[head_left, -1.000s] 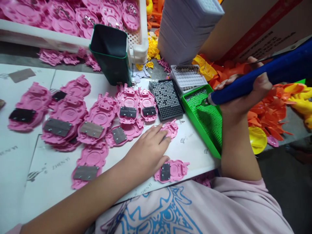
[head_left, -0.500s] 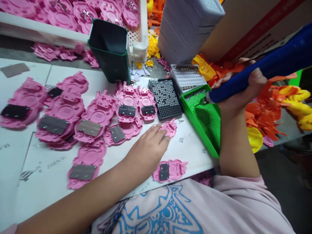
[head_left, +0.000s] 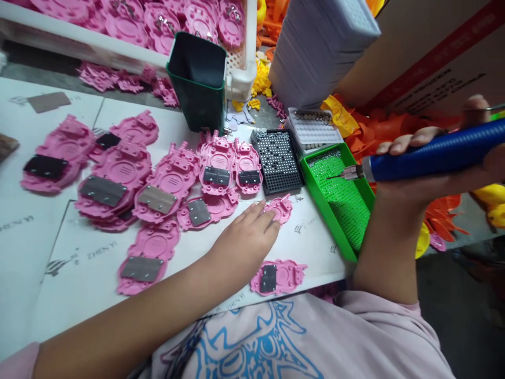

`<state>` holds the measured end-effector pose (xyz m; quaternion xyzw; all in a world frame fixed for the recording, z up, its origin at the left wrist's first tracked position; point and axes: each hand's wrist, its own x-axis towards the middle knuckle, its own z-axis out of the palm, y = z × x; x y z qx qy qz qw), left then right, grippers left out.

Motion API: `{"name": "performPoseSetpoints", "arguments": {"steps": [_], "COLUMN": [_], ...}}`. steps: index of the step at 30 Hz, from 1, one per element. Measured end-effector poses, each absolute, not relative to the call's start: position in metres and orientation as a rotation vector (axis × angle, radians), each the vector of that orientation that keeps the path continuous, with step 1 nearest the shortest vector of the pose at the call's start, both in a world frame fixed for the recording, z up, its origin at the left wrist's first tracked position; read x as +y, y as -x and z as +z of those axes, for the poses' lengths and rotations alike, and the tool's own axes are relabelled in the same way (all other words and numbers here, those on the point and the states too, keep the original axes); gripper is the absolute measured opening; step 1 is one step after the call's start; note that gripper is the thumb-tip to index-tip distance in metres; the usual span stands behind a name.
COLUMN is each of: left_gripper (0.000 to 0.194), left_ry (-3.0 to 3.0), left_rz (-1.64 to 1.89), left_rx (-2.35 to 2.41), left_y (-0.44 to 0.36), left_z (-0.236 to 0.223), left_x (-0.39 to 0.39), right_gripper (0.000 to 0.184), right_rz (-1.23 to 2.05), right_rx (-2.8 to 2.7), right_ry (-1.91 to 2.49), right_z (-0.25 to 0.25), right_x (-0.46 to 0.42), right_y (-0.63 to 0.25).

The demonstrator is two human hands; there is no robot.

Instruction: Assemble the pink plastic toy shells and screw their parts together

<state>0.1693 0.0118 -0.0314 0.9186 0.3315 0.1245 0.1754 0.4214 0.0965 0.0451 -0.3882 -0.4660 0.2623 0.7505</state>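
Note:
My left hand [head_left: 246, 243] lies on the table with fingers pressed on a small pink plastic part [head_left: 281, 209], holding it down. My right hand [head_left: 437, 163] is wrapped round a blue electric screwdriver [head_left: 434, 156], held level above a green screw tray [head_left: 338, 196], its metal tip pointing left over the tray. Another pink part with a grey metal plate [head_left: 277, 277] lies near the table's front edge, just below my left hand. Several pink parts with metal plates [head_left: 158, 197] are spread to the left.
A black screw tray [head_left: 278, 160] and a white tray [head_left: 313, 126] sit beside the green one. A dark green bin [head_left: 199, 87] stands behind, a white basket of pink parts [head_left: 236, 79] further back. Orange and yellow plastic pieces [head_left: 445, 221] pile at right, beside a stack of grey trays [head_left: 319, 47].
My right hand has lifted the screwdriver off the green tray and turned it level, tip now clear of the tray. The left hand stays on the pink part. The view shifted slightly.

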Motion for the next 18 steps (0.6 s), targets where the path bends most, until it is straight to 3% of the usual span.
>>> {"name": "performPoseSetpoints", "arguments": {"steps": [10,18], "left_gripper": [0.036,0.034], "left_ry": [-2.593,-2.593], "left_rz": [0.298,0.271], "left_rx": [0.955,0.953], "left_y": [-0.17,-0.172], "left_z": [-0.029,-0.029], "left_x": [0.011,0.011], "right_gripper": [0.046,0.039], "right_rz": [1.106,1.198], "right_rx": [-1.267,-1.241], "right_ry": [0.718,0.682], "right_z": [0.04,0.031], "right_x": [0.076,0.072], "right_y": [-0.381,-0.37]}}
